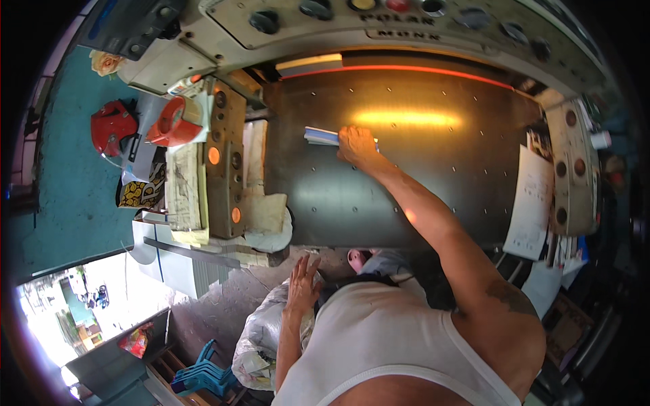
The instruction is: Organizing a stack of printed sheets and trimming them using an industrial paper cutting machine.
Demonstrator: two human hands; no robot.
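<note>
My right hand (357,145) reaches far out over a dark metal machine table (325,203). Its fingers are closed round a narrow white-and-blue bundle, seemingly paper strips (320,136), which lies on or just above the table. The bundle juts out to the left of the hand; its middle is hidden under the fingers. Nearer to me and lower, my left hand (304,285) hangs beside my body, short of the table's front edge. Its fingers are stretched out, and nothing shows in it. A whitish plastic sack (261,331) stands by that forearm.
Behind the table runs a control panel (433,34) with knobs and buttons, above a red light line (406,69). At the left stand a side block (225,162) and a red container (177,122). Printed sheets (530,203) lie at the right edge. Blue plastic stools (203,372) stand lower left.
</note>
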